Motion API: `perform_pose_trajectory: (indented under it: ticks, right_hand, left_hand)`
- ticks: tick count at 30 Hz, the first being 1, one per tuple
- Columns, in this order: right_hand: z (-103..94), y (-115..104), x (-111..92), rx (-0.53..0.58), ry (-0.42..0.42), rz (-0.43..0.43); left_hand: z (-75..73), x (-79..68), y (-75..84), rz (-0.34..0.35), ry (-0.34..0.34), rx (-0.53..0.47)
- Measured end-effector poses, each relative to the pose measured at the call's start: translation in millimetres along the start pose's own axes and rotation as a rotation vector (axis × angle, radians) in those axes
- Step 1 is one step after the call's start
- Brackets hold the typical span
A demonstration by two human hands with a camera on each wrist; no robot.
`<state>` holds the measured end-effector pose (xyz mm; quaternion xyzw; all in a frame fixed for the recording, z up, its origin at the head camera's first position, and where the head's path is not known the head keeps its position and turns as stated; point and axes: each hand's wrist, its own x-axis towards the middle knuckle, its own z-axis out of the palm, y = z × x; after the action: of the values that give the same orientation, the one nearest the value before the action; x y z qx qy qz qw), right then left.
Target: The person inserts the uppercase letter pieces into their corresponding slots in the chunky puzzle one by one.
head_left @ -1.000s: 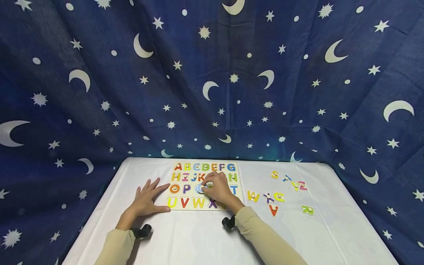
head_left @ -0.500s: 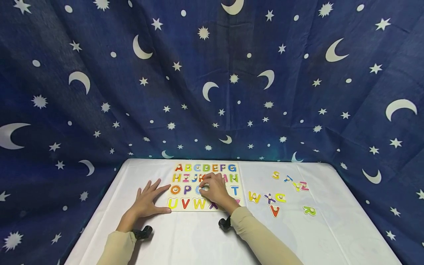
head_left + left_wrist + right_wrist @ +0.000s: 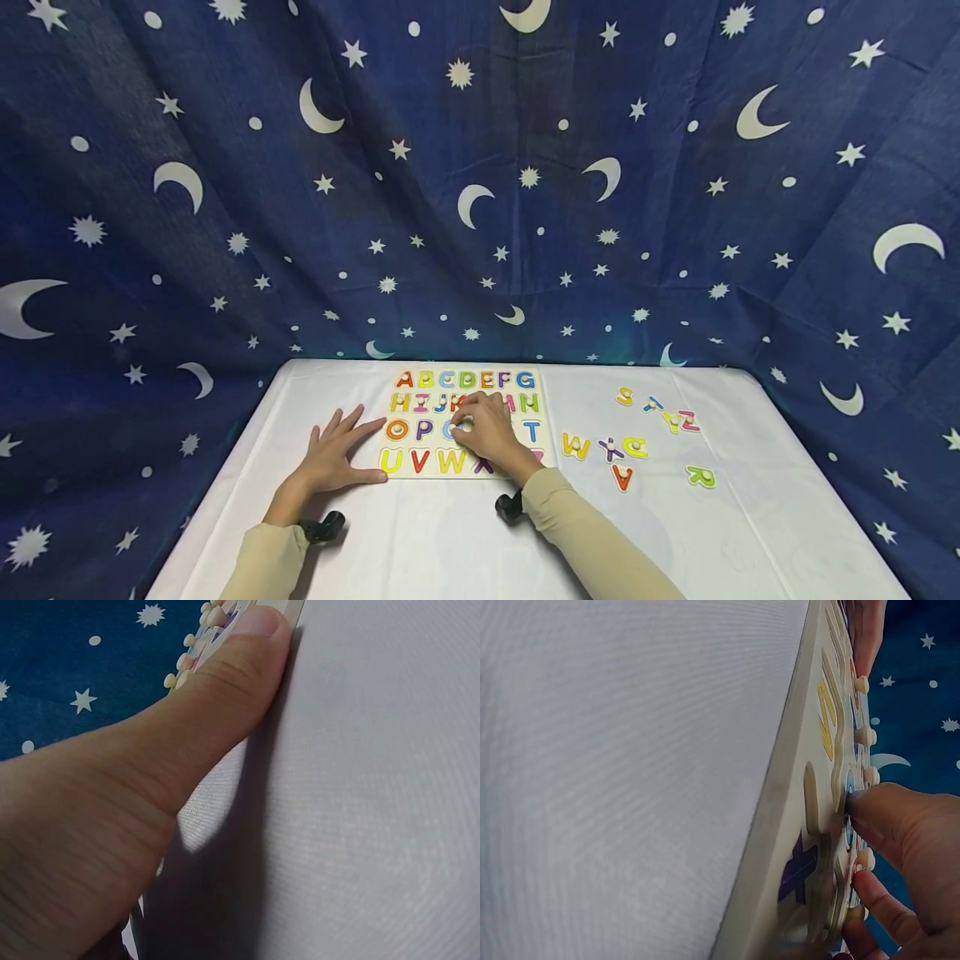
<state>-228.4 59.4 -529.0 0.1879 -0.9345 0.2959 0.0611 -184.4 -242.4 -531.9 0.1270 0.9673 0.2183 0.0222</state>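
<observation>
Shifted slightly toward the left of the puzzle board [image 3: 408, 445] since 1 second ago, the right hand [image 3: 489, 429] pinches a blue letter piece [image 3: 448, 431] over the board's row 3; whether it is seated, I cannot tell. At the board's left edge, the left hand [image 3: 333, 454] touches it, fingers spread, gripping nothing, farther from the piece. Sideways runs the board's long axis, 9 loose letters [image 3: 635, 448] lying off its right side.

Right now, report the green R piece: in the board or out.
Out: the green R piece lies on the tablecloth, apart from the board.
</observation>
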Motion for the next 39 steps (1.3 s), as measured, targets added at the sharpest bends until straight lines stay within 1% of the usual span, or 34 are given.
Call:
perform_pose_trajectory:
  ticks: [3, 7, 10, 12, 13, 17, 21, 24, 29, 33, 35, 39]
  right_hand:
    - [-1.9, 2, 1, 0.0, -0.016, -0.02]
    - [-9.3, 7, 4, 0.04, -0.064, -0.065]
    - [-22.4, 12, 5, 0.09, -0.092, -0.1]
    - [-34.2, 15, 6, 0.098, -0.097, -0.138]
    - [-40.4, 16, 6, 0.091, -0.097, -0.156]
    - [-63.3, 21, 7, 0.021, -0.1, -0.184]
    - [-78.7, 26, 6, -0.021, -0.111, -0.148]
    - [-85.2, 31, 3, -0.022, -0.114, -0.128]
    - [-92.5, 43, -8, -0.002, -0.105, -0.131]
    - [-99.9, 57, -20, 0.03, -0.076, -0.129]
    - [-104.2, 66, -26, 0.048, -0.058, -0.115]
    - [-112.8, 84, -43, 0.065, 0.002, -0.08]
  left_hand:
    - [-1.7, -0.4, 1.0, -0.007, -0.003, 0.002]
    - [-3.6, -1.1, 2.0, -0.009, -0.009, 0.011]
    - [-4.9, -1.7, 2.9, -0.004, -0.008, 0.013]
    - [-5.7, -2.0, 3.9, -0.003, -0.006, 0.011]
    - [-6.0, -1.9, 4.2, -0.001, -0.004, 0.01]
    - [-7.1, -1.8, 5.7, -0.001, -0.009, 0.01]
    - [-7.0, -2.3, 6.2, -0.003, -0.014, 0.005]
    - [-4.9, -2.7, 5.0, 0.002, -0.006, 0.003]
    - [-0.6, -1.4, 1.2, 0.014, 0.013, 0.005]
    - [1.7, -1.3, -1.4, 0.013, 0.019, 0.009]
    - [1.7, -1.4, -1.2, 0.013, 0.019, 0.011]
    - [1.4, -0.9, 0.5, 0.006, 0.008, 0.005]
